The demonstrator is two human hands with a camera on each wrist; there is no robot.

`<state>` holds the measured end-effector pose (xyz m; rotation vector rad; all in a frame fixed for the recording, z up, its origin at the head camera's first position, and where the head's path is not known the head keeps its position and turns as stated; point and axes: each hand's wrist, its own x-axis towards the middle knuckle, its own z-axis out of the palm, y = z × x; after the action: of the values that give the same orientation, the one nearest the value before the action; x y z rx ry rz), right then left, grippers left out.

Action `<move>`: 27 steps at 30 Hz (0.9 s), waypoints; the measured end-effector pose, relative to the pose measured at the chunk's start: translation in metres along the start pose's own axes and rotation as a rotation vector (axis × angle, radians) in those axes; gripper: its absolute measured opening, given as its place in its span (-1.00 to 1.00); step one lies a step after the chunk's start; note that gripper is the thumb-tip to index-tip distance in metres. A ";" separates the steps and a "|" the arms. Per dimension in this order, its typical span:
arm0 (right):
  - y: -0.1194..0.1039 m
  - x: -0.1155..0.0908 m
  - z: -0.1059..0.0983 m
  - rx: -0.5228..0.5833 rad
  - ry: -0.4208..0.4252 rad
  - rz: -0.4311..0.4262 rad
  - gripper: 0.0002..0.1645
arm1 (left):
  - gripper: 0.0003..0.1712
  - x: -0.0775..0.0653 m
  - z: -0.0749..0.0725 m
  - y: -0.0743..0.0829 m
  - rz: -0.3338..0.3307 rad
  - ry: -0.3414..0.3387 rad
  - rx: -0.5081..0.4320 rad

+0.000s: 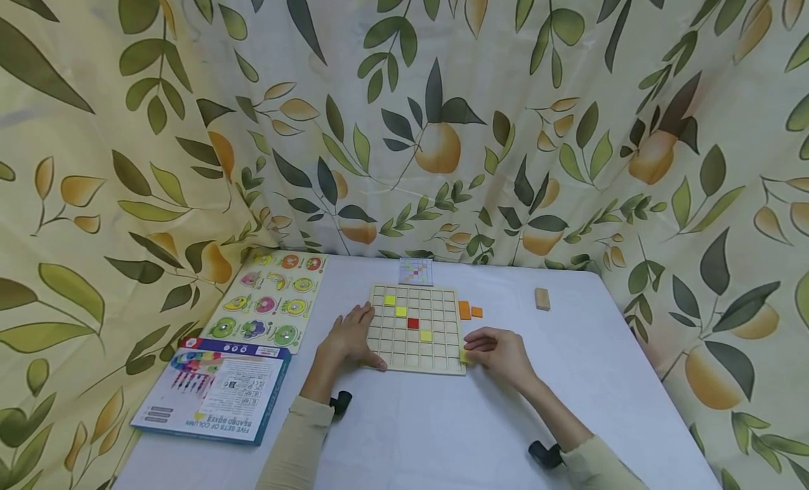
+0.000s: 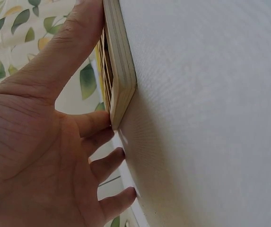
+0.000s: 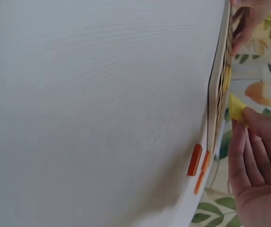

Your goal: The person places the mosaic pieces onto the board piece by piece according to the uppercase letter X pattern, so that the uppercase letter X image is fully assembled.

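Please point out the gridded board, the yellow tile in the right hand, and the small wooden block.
Gridded board [image 1: 437, 314]: head view, a bare part of its grid.
Yellow tile [image 3: 237, 109]: right wrist view, middle of its exposed part.
Small wooden block [image 1: 542, 299]: head view, middle of its visible face.

Grid board [image 1: 442, 314] on table [image 1: 404, 434], card [image 1: 416, 272] behind it, box [image 1: 211, 392] left, block [image 1: 542, 299] right

"What can be read on the box [image 1: 211, 392]?"
"Upside down from here, 'FIVE SETS OF COLUMN BEADED BOXES'; its smaller print is too tiny."
"And the fruit board [image 1: 276, 306]?"
"Perhaps tiny captions; none I can make out."
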<state>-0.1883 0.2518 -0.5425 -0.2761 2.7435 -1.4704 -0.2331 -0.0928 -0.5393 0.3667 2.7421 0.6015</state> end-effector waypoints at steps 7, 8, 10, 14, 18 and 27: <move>-0.004 0.012 0.009 0.052 -0.007 0.002 -0.68 | 0.57 0.001 0.000 -0.001 -0.002 -0.006 -0.008; -0.005 0.014 0.011 0.055 -0.007 0.007 -0.68 | 0.57 0.001 0.000 -0.001 -0.001 -0.007 -0.008; -0.007 0.018 0.014 0.066 -0.010 0.013 -0.68 | 0.57 0.002 0.001 -0.001 0.002 -0.004 -0.008; -0.009 0.028 0.021 0.100 -0.021 0.028 -0.70 | 0.57 0.002 0.001 -0.001 0.003 -0.002 -0.003; -0.008 0.036 0.028 0.126 -0.035 0.038 -0.70 | 0.57 0.002 0.001 -0.001 -0.002 0.000 0.000; -0.004 0.042 0.041 0.115 -0.039 0.088 -0.73 | 0.59 0.003 0.002 -0.003 -0.006 -0.003 -0.006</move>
<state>-0.2252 0.2085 -0.5588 -0.1769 2.5928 -1.5748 -0.2355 -0.0935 -0.5432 0.3574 2.7367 0.6066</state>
